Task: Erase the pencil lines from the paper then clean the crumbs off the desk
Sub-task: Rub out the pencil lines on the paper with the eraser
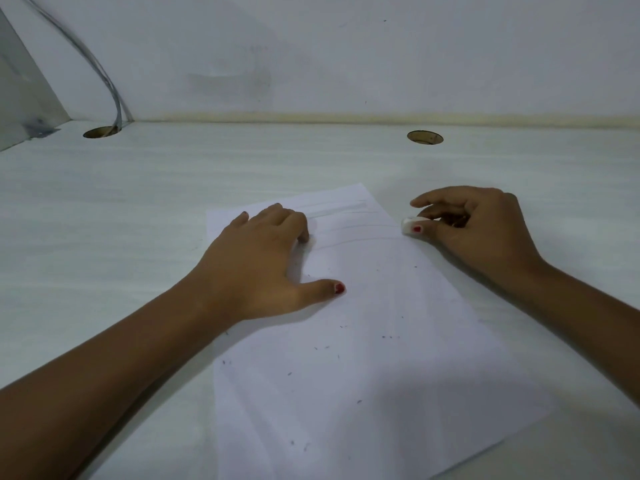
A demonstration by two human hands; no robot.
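left grip [256, 265] lay spread flat on paper [363, 368], right grip [481, 233] pinched eraser [409, 224] at paper's right edge, crumbs [388, 337] scattered

Crumb-flecked paper [363, 341] flat on desk [138, 202] (faint pencil lines [360, 225]), eraser [408, 224] at right edge

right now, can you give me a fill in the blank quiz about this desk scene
1. The right hand pinches a small white ____.
2. The left hand rests on the sheet of ____, holding it down.
3. The grey cable drops into the desk hole on the person's ____.

Missing words: eraser; paper; left
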